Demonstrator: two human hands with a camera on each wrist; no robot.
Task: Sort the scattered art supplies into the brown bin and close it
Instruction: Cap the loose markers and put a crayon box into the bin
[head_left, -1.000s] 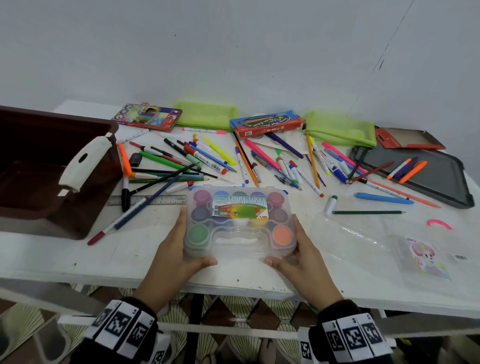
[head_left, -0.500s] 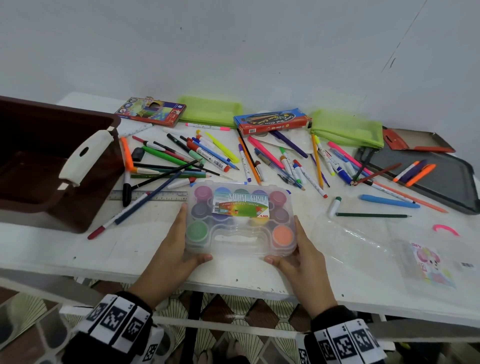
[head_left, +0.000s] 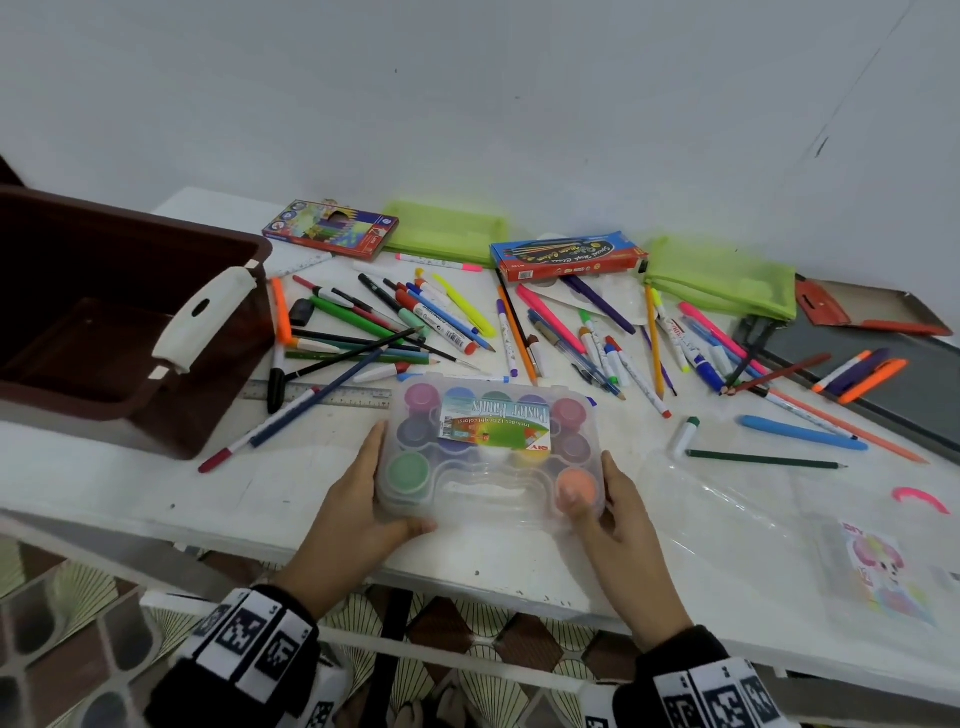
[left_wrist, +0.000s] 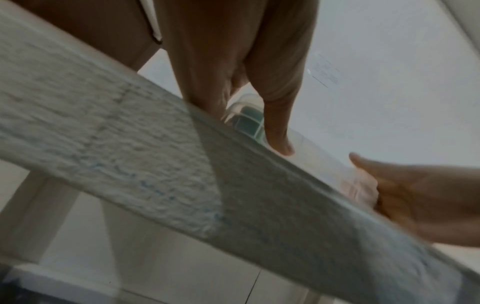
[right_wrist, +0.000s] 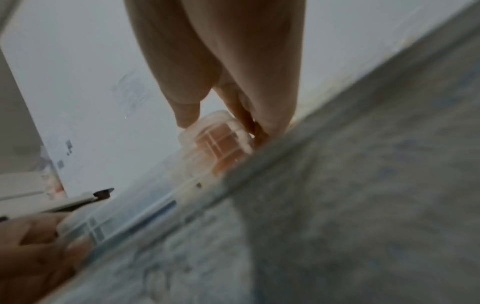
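Note:
A clear plastic paint set (head_left: 493, 447) with coloured pots lies near the front edge of the white table (head_left: 156, 499). My left hand (head_left: 358, 493) grips its left side, thumb along the near edge. My right hand (head_left: 623, 519) grips the right side, and its thumb shows through the plastic under the orange pot. The open brown bin (head_left: 104, 312) with a white latch (head_left: 208, 317) stands at the left. In the left wrist view my fingers (left_wrist: 275, 123) press the paint set (left_wrist: 246, 121). The right wrist view shows my fingers (right_wrist: 259, 115) on its orange corner (right_wrist: 221, 139).
Several pens, markers and pencils (head_left: 415, 322) lie scattered behind the paint set, with a steel ruler (head_left: 332, 397). Two pencil boxes (head_left: 566, 257) and green pouches (head_left: 722, 280) line the back. A dark tray (head_left: 883, 384) sits at the right and clear plastic bags (head_left: 753, 509) at the front right.
Both hands keep their hold and the paint set has hardly moved. My right thumb has slipped from the near edge to under the right corner.

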